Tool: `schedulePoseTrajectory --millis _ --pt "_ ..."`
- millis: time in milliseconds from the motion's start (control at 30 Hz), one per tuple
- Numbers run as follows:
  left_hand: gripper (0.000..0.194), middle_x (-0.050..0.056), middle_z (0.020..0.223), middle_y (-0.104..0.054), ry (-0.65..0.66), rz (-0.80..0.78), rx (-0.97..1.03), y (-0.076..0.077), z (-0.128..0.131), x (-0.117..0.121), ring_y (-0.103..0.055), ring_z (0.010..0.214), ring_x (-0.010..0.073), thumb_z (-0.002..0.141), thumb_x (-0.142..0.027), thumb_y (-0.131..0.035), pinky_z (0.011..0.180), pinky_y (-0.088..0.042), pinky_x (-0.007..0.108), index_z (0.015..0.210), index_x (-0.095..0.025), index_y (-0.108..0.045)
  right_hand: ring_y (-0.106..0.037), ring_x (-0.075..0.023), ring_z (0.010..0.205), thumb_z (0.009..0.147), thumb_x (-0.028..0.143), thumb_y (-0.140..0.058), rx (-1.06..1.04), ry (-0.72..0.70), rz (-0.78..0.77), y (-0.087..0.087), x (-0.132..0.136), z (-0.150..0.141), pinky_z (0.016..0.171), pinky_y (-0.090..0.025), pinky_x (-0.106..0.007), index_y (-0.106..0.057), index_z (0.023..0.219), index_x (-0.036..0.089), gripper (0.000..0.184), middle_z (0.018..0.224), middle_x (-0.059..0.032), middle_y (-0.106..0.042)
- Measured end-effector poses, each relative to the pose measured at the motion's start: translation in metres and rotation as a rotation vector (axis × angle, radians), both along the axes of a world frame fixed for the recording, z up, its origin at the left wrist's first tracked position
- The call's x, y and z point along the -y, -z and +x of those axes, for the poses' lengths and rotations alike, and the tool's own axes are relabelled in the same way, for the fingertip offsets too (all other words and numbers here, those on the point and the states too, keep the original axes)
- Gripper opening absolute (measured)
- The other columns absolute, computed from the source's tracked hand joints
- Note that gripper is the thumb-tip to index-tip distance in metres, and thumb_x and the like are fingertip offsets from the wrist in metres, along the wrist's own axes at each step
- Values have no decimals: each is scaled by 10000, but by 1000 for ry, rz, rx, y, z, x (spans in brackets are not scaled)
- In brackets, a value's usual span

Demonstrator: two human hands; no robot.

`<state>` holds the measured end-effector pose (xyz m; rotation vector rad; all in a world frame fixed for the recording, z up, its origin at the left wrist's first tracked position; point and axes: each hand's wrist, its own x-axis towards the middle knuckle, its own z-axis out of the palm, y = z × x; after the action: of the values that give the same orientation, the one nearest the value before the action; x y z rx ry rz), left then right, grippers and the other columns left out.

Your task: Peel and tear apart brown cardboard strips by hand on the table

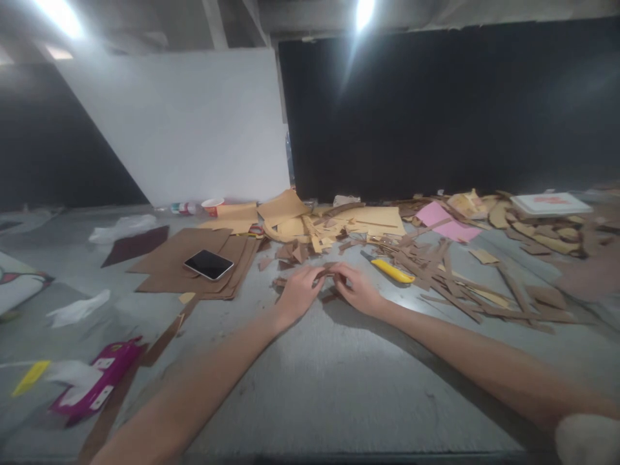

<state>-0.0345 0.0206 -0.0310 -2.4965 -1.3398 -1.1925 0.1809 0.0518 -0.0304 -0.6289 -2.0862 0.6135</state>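
Head view: where's the brown piece [329, 272]?
– Between the left hand [299, 290] and right hand [358, 289], over the table [310, 394], fingertips of both pinched on it.
– Handling?
– Keep both grips close and even.

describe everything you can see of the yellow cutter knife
The yellow cutter knife has a slim, plastic-looking handle and a narrow grey front end, too blurred to show detail. It lies on the grey table, front end pointing away and leftward, beside brown strips, right of the right hand. No hand touches it.
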Motion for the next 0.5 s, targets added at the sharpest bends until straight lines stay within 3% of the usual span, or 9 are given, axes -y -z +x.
schedulePoseTrajectory --millis 267,400,500 --pt "157 80 1074 -770 -104 -17 -57 0 -2 -4 -731 1040 255 1077 -192 -589 965 -575 407 1150 -212 -726 -673 -241 971 964 154 -532 47 275 11 8 -8 3 898 -547 -374 -709 1133 204 250 1034 -80 -715" --pt "134 83 1072 -770 -200 -6 -79 -3 -3 -6 -677 1089 283 1068 -189 -609 970 -566 432 1151 -212 -712 -633 -298 1218 956 150 -569 156 303 67 14 -14 1 1071 -515 -470 -683 1289 201 356 1273 -139 -700" --pt "163 94 1127 -770 -221 -2 -86 -5 -4 -6 -631 1145 303 1063 -184 -610 1010 -553 465 1195 -209 -702 -647 -291 1236 969 133 -568 204 239 49 16 -14 -2 1085 -512 -469 -578 1474 197 509 1338 -148 -705"
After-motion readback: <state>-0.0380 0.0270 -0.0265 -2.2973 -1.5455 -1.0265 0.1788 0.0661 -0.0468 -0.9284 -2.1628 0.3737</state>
